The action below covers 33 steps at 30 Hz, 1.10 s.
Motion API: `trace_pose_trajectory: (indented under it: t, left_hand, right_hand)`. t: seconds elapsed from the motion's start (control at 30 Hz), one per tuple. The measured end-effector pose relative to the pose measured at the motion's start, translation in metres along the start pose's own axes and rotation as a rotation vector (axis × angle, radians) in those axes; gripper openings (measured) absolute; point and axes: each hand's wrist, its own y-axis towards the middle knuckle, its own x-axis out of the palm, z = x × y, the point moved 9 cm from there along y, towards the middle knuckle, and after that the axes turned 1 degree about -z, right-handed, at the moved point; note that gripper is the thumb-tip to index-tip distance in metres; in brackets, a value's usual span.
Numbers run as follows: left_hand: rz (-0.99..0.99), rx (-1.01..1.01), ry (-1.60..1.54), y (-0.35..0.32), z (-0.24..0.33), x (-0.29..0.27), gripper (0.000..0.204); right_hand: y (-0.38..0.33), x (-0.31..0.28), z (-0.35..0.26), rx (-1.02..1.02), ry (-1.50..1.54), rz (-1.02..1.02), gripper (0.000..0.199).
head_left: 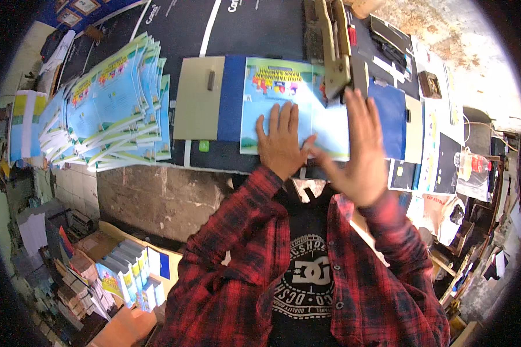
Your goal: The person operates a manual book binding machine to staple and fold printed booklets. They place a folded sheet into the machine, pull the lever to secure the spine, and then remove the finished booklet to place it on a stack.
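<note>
Left hand (279, 143) presses flat on booklet (272, 95); right hand (362, 147) hovers open.

A: Locate the booklet (283, 104).

B: Centre of the frame, flat on the table (173, 23), under the stapler arm (334, 52) that runs down from the top edge.

A: And the hands?

B: Left hand (281, 141) lies on the booklet's lower part. Right hand (362, 144) is just right of it, over the booklet's right edge.

A: Other stock?

B: Fanned stack of booklets (116, 104) at upper left on the same table; box of booklets (127, 272) at lower left, below the table.
</note>
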Motion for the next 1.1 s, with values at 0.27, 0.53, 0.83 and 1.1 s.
trace_pose_trajectory:
  t: [0.27, 0.53, 0.83, 1.1]
  left_hand:
    - [0.126, -0.276, -0.061, 0.025, -0.052, -0.051, 0.059]
    - [0.098, -0.686, -1.131, 0.016, -0.146, -0.026, 0.03]
    - [0.292, -0.128, -0.307, 0.058, -0.407, -0.334, 0.049]
    - [0.762, -0.798, 0.14, -0.061, -0.531, -0.582, 0.07]
  right_hand:
    - [0.004, 0.005, 0.229, 0.291, 0.087, -0.012, 0.06]
    - [-0.09, 0.084, 0.221, 0.392, 0.545, 0.152, 0.069]
    - [-0.25, -0.034, 0.261, 0.691, 0.686, 0.481, 0.063]
    - [-0.373, 0.003, 0.242, 0.854, 0.694, 0.473, 0.062]
